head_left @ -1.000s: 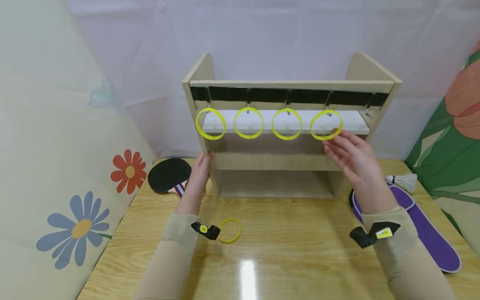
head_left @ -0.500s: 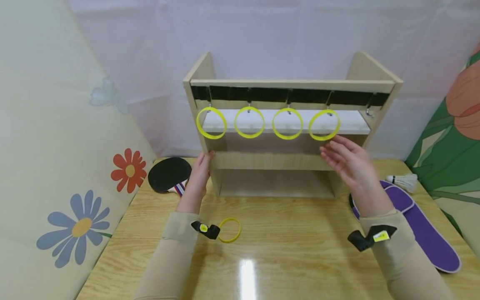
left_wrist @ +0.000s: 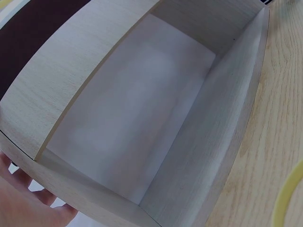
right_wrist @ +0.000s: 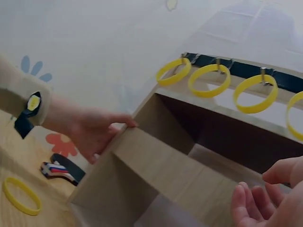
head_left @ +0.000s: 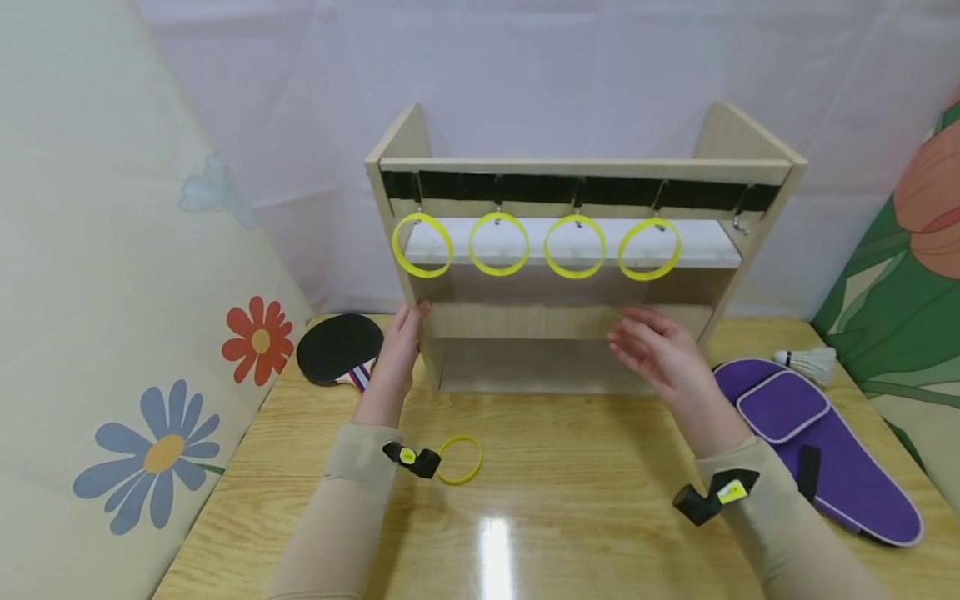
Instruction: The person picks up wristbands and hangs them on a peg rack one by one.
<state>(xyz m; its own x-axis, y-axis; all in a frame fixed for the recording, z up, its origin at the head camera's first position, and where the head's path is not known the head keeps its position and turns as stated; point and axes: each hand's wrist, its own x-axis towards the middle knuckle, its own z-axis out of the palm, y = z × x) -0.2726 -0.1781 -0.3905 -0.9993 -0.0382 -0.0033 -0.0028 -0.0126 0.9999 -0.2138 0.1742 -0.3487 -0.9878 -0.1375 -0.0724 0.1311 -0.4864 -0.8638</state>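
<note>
My left hand (head_left: pixel 396 354) holds the left side panel of a small wooden shelf (head_left: pixel 510 322), its thumb at the front edge. Its fingers lie along the panel's outer face in the left wrist view. In front of the shelf's lower right part hovers my right hand (head_left: pixel 663 354), holding nothing, fingers loosely bent. Several yellow rings hang in a row from hooks on the shelf's black strip (head_left: pixel 536 190); the rightmost hanging ring (head_left: pixel 647 277) is above my right hand. Another yellow ring (head_left: pixel 480 458) lies on the table near my left wrist.
The hook (head_left: pixel 738 225) at the far right carries no ring. A table tennis bat (head_left: pixel 339 348) lies left of the shelf. On the right are a purple racket bag (head_left: pixel 847 458) and a white shuttlecock (head_left: pixel 808 364). Cloth backdrops stand behind the wooden table (head_left: pixel 585 500).
My right hand has let go of the rightmost hanging ring and moved down and left. That ring now hangs from its hook. The left hand stays on the shelf.
</note>
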